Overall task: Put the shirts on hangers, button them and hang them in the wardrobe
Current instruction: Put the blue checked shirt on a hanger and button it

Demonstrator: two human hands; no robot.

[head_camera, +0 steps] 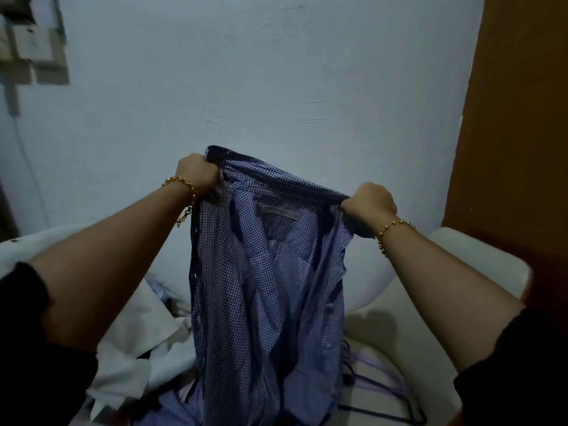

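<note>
A blue-and-white checked shirt hangs in the air in front of me, open, with its inside and neck label facing me. My left hand is closed on its upper left shoulder near the collar. My right hand grips the upper right shoulder. The shirt's lower part drapes down onto a pile of clothes. Several thin hangers, purple and dark, lie on the seat at the lower right, partly hidden by the shirt.
A white armchair holds the pile, with a white garment at the left and more blue fabric below. A pale blue wall stands behind. A brown wooden panel rises at the right.
</note>
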